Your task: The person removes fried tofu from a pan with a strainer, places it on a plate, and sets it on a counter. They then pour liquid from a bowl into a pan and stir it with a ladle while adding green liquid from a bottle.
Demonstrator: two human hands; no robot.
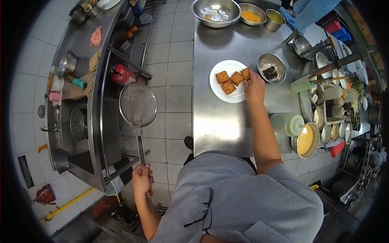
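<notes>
My left hand [142, 178] is wrapped round the handle of a round mesh strainer [138, 104], held out over the floor. On the steel table [219, 133] lies a white plate [216, 90] with several browned square pieces [228, 87]. My right hand [254, 88] is at the plate's right edge, its fingers closed on the rightmost fried square [246, 73]. Just right of that hand stands a metal bowl [272, 68] with a dark sheet on pale contents.
Bowls with yellow contents [250, 16] stand at the table's far end. A squeeze bottle [287, 124] and a pan of orange liquid [305, 140] are on the right, beside several containers. A steel sink counter [95, 133] runs along the left.
</notes>
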